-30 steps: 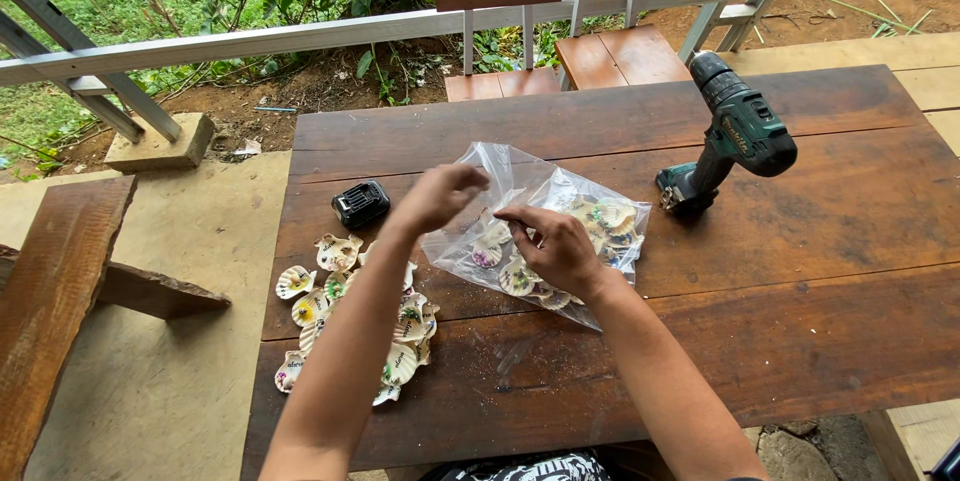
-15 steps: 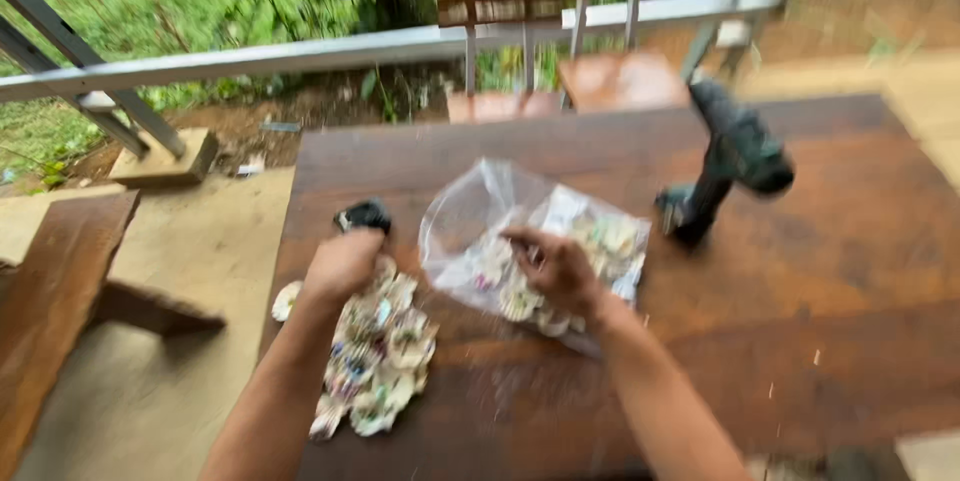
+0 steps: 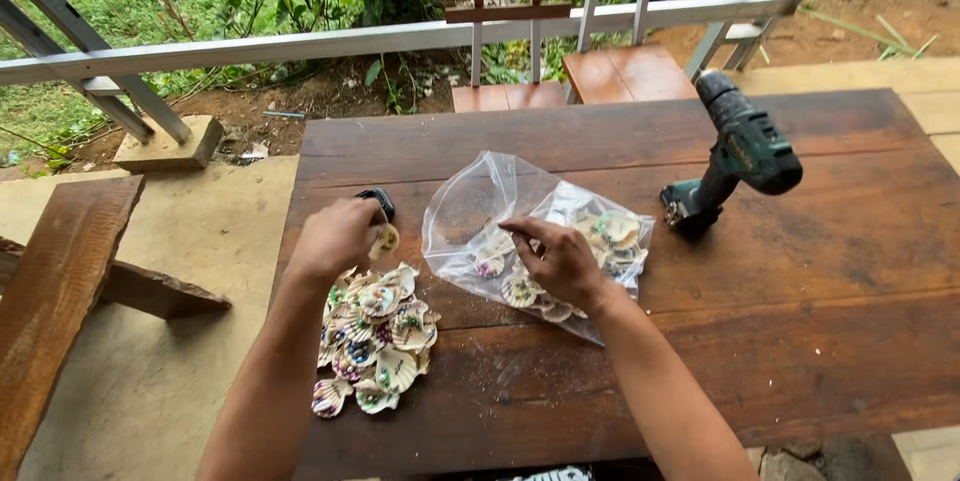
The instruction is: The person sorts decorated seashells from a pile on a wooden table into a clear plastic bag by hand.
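Dark wooden plank table [image 3: 820, 341] bearing: clear plastic bag [image 3: 500, 226] of decorated shells, near centre; loose pile of painted shells [image 3: 375, 336], left of the bag; small black object [image 3: 378, 203], possibly a battery, behind that pile; green cordless drill [image 3: 735, 156], right of the bag.

Head view: I look steeply down from above the near edge of the wooden table [image 3: 820, 341].
Facing: across the table toward the railing [image 3: 400, 36].
Nearness: close, arm's reach.
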